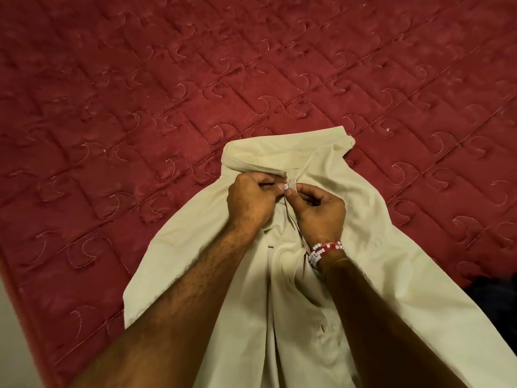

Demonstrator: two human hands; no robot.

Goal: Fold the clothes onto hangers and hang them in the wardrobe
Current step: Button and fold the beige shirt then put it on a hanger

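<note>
Currently a pale cream shirt (pixel 363 261) lies front-up on a red quilted bedspread (pixel 140 107). Its collar (pixel 279 152) points away from the person and its lower part runs out of the bottom of the view. Both hands work at the shirt's front opening, just below the collar.

The left hand (pixel 251 200) has its fingers curled and its grip closed. Thumb and forefinger pinch the edge of the opening, and a small white button (pixel 286 187) shows at the fingertips. The right hand (pixel 321 211) sits just beside it across the opening, fingers also curled, grip closed in a pinch on the opposite fabric edge. The two pinches nearly touch at the button. Cannot tell whether the button is through its hole.

Below the hands the shirt front runs down between the forearms, creased and folded; detail there is in shadow. Red-and-white beaded bracelets (pixel 324 252) and a thin yellowish thread circle the right wrist, above the shirt. The shirt's shoulders spread out to both sides of the hands, flat on the bedspread.

Right of the shirt, at the view's edge, a dark thing (pixel 498 303) lies on the bedspread, too dim to identify. Left of the shirt, past the bedspread's edge, a pale strip (pixel 8 331) shows.
</note>
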